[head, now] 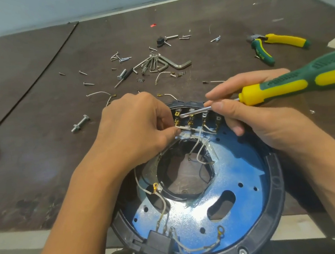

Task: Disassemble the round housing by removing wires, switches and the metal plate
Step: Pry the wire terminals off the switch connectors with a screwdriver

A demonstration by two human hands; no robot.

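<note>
1. Round housing (276,178) sits at the table's (42,137) near edge, at 6 o'clock in view: black plastic ring around a glossy blue metal plate (236,161) dotted with holes and one long slot
2. Plate centre is an open hole, ragged clear film round its rim, thin white wires (200,150) looping through it
3. At the housing's 12 o'clock, a row of switches (198,120) with brass and silver terminals; at its 6 o'clock, a black connector block with ring-lug leads
4. Left hand (134,125) comes in from 7 o'clock, fingers curled tight, thumb and forefinger pinching a white wire at the leftmost switch
5. Right hand (263,116) from 4 o'clock, thumb and fingertips closed on the steel shaft of a screwdriver (280,88), yellow-green rubbery handle pointing to 2 o'clock, tip touching the leftmost terminals
6. Beyond, at 12 o'clock: loose screws, hex keys (157,64), cut wire ends; pliers (273,44) at 1 o'clock, well apart from the housing
</note>
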